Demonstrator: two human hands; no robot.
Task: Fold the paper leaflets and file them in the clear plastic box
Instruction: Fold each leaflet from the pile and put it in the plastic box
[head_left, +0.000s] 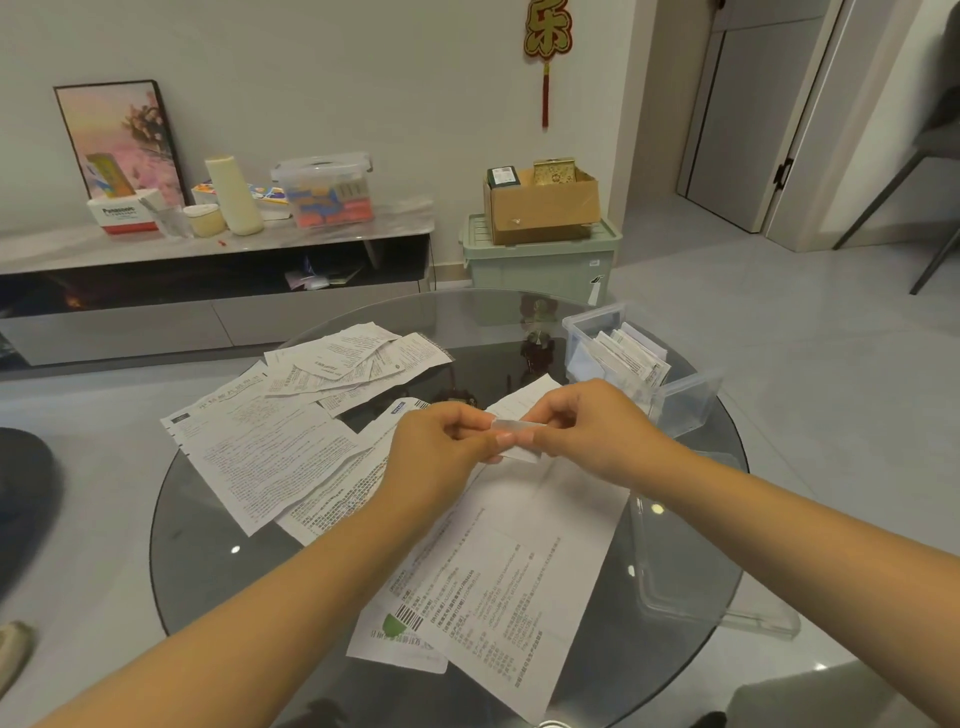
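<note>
a folded leaflet (517, 434) is pinched between the left hand (441, 447) and right hand (587, 431), above loose leaflets (498, 561) on the tabletop (208, 561), the clear plastic box (618, 358) just beyond the right hand.

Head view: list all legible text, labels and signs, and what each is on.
"乐": gold and red hanging ornament on the wall.
"Panasonic": white and red box on the sideboard, blurred, likely reading.
Loose leaflets on the glass table: dense print, headings and a barcode, too small to read.
Folded leaflets in the clear plastic box: unreadable.
Small folded leaflet pinched by both hands: no readable print.
</note>
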